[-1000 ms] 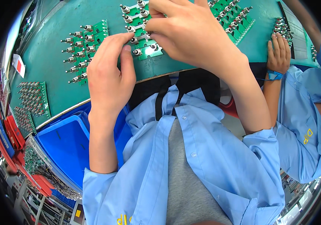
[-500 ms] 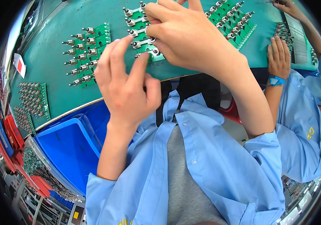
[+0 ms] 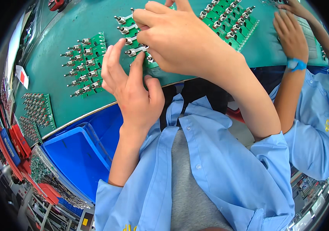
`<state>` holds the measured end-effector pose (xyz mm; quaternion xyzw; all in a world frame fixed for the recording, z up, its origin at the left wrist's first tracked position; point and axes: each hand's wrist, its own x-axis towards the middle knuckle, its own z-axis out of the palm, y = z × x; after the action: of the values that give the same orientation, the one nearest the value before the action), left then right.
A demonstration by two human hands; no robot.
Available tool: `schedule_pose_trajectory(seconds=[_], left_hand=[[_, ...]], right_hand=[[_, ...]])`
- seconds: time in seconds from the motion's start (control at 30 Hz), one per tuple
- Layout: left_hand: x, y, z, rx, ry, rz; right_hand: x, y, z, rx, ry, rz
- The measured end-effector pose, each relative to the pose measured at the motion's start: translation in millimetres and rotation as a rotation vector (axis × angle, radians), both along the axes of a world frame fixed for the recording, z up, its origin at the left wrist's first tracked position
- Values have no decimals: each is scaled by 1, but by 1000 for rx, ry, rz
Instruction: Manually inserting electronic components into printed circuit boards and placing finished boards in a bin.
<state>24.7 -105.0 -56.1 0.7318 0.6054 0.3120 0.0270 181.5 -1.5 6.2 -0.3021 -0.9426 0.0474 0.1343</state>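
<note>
A green circuit board (image 3: 152, 64) bearing metal toggle switches (image 3: 123, 30) lies on the bench, partly hidden beneath my hands. My left hand (image 3: 135, 90) is open beside its lower left edge. Its index fingertip touches or nearly touches a flat metal strip (image 3: 133, 51) at a lower switch, and the thumb stands apart. Over the board's right side, my right hand (image 3: 185, 40) has its fingers curled and closed. Whatever it may hold is hidden behind the fingers.
More switch boards lie to the left (image 3: 89, 63), to the right (image 3: 245, 32) and at the far left (image 3: 39, 107) of the green bench (image 3: 72, 27). Below the bench edge sits a blue bin (image 3: 76, 154). At right, a co-worker's hand (image 3: 292, 36) reaches over a dark panel.
The view has shifted slightly, so the boards sit a little further left. My left index finger stays by the lower switches; my right hand remains curled over the board. The co-worker's hand moved farther up the bench.
</note>
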Motion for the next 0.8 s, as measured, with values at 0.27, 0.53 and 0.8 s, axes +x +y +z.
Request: schedule_pose_trajectory(seconds=[0.27, 0.53, 0.8], left_hand=[[1, 1, 4, 16, 98, 26], [-6, 4, 6, 83, 224, 51], [-11, 11, 2, 110, 219, 54]], right_hand=[[2, 3, -7, 9, 84, 27], [1, 2, -9, 46, 32, 20], [23, -6, -10, -66, 322, -36]])
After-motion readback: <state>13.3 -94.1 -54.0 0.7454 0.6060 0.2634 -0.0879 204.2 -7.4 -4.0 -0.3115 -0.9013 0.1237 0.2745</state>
